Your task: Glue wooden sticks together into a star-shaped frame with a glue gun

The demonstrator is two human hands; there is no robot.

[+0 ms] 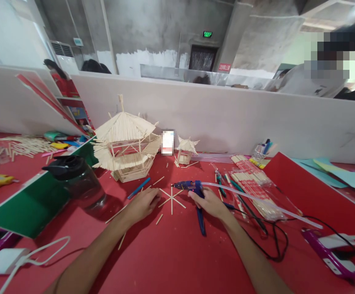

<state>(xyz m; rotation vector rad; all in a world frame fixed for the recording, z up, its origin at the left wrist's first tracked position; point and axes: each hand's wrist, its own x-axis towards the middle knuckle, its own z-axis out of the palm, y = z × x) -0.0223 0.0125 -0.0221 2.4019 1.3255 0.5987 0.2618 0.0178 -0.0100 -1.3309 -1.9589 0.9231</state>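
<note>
Right hand (210, 201) grips the glue gun (195, 186), best steadied over the stick star (171, 198); left hand (146, 201), beside it, curls, hold unclear.

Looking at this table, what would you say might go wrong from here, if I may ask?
The blue glue gun in the right hand has its nozzle close to the left hand, so a burn seems possible if it's hot. It could also nudge the star of sticks out of shape. The black cord beside the right forearm might snag.
</note>
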